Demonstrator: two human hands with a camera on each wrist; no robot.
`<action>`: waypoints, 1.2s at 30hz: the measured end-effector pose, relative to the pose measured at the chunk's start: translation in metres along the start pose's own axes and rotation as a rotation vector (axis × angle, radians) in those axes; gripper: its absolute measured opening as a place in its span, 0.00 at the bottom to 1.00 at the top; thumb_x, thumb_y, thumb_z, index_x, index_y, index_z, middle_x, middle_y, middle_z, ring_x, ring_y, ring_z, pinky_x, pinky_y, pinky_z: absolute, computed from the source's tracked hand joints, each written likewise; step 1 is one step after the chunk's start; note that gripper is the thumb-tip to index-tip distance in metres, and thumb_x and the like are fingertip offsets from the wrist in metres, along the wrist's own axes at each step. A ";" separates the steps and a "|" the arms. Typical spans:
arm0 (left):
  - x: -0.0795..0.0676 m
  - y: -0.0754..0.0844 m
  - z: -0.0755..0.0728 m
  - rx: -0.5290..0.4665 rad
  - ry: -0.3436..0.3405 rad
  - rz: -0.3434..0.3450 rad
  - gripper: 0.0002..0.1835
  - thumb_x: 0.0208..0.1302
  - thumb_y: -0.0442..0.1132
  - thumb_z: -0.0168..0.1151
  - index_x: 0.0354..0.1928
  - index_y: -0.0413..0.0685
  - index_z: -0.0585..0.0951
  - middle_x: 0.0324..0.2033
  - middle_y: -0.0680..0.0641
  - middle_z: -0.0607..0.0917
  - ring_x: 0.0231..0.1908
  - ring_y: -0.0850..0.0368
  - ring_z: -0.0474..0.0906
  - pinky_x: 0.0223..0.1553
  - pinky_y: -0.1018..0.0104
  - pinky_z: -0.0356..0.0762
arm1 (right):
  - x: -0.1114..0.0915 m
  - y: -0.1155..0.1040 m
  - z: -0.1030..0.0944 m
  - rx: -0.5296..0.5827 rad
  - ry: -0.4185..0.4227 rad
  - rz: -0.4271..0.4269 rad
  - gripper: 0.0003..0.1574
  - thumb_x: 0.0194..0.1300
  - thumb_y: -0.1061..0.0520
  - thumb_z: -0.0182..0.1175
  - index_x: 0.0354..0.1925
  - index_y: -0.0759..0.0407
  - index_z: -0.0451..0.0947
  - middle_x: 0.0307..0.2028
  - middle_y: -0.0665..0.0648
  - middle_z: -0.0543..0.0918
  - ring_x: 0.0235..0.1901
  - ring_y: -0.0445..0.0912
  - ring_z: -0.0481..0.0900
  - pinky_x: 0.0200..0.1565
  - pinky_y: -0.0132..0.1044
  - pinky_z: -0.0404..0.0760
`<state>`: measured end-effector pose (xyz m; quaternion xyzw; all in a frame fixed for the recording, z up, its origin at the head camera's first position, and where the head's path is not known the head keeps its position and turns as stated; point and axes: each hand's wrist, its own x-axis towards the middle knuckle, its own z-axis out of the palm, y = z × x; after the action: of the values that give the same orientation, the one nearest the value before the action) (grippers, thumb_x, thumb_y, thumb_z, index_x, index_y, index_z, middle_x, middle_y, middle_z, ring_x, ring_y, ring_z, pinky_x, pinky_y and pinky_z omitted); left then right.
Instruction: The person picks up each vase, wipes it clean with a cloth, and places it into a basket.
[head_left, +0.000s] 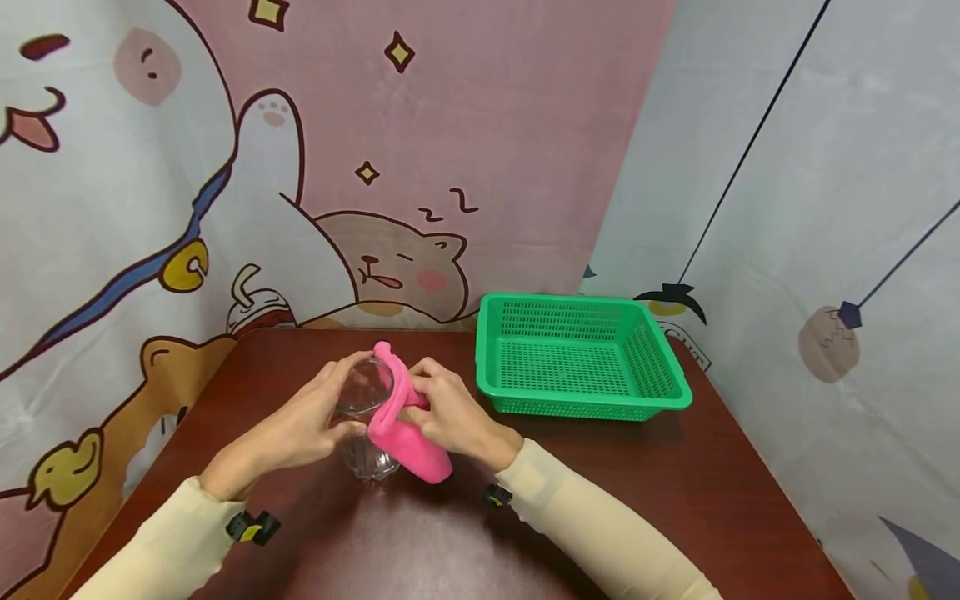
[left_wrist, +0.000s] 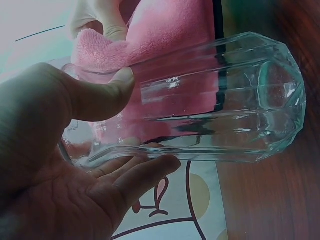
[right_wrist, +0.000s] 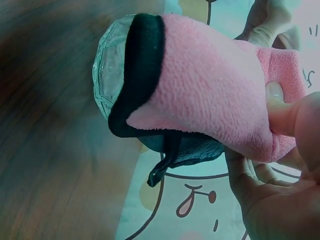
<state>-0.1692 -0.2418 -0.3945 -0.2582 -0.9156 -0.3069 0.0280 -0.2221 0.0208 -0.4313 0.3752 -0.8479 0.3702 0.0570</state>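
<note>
In the head view my left hand (head_left: 307,421) grips a tall clear glass vase (head_left: 367,458) near its round mouth. Its thumb lies along one side and the fingers along the other, as the left wrist view shows. The faceted base (left_wrist: 280,95) of the vase points away from the palm. My right hand (head_left: 453,417) pinches a pink plush cloth (head_left: 412,450) at the rim, thumb on the outside. The cloth hangs down over the vase's right side. A dark edging (right_wrist: 145,55) and a dark hanging loop (right_wrist: 159,172) show on the cloth in the right wrist view.
A green plastic basket (head_left: 487,379) with slotted walls stands at the back right of the dark reddish-brown table (head_left: 645,492). A cartoon-printed curtain (head_left: 510,150) hangs behind the table and along its sides. Small dark devices (head_left: 253,527) are strapped at both wrists.
</note>
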 end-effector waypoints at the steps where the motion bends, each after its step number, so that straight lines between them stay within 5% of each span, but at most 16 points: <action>1: 0.000 0.000 0.000 0.002 0.001 0.001 0.56 0.67 0.31 0.85 0.90 0.44 0.60 0.66 0.38 0.83 0.65 0.41 0.86 0.51 0.65 0.90 | 0.000 0.000 0.000 -0.002 -0.001 -0.004 0.12 0.77 0.61 0.76 0.56 0.59 0.96 0.56 0.58 0.88 0.58 0.49 0.87 0.55 0.36 0.89; 14: 0.000 0.000 0.000 -0.015 -0.011 0.002 0.56 0.68 0.29 0.84 0.90 0.45 0.59 0.68 0.37 0.82 0.67 0.39 0.88 0.55 0.60 0.92 | 0.000 0.002 0.002 -0.019 -0.065 -0.015 0.11 0.78 0.59 0.77 0.54 0.62 0.95 0.56 0.60 0.87 0.54 0.47 0.87 0.49 0.27 0.85; 23: 0.000 -0.001 0.000 0.006 -0.008 -0.015 0.56 0.69 0.31 0.85 0.90 0.46 0.59 0.67 0.38 0.83 0.66 0.40 0.88 0.55 0.59 0.92 | -0.001 0.006 0.003 -0.080 -0.137 -0.020 0.12 0.78 0.58 0.78 0.54 0.63 0.94 0.57 0.60 0.85 0.53 0.48 0.88 0.52 0.29 0.88; 30: -0.001 -0.001 0.000 0.013 -0.006 -0.021 0.57 0.68 0.31 0.85 0.90 0.47 0.59 0.68 0.37 0.83 0.67 0.39 0.88 0.57 0.53 0.94 | -0.004 0.011 0.008 -0.169 -0.206 -0.008 0.09 0.77 0.55 0.80 0.45 0.60 0.92 0.55 0.59 0.85 0.51 0.47 0.90 0.52 0.28 0.89; 36: 0.000 0.000 0.001 0.033 0.008 -0.008 0.56 0.68 0.32 0.85 0.89 0.46 0.60 0.66 0.38 0.84 0.65 0.41 0.89 0.57 0.52 0.93 | -0.008 0.017 0.011 -0.223 -0.240 -0.026 0.10 0.76 0.55 0.81 0.51 0.57 0.93 0.53 0.59 0.87 0.52 0.50 0.92 0.55 0.35 0.94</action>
<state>-0.1690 -0.2420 -0.3953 -0.2528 -0.9214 -0.2931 0.0346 -0.2264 0.0256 -0.4525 0.4188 -0.8797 0.2254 0.0014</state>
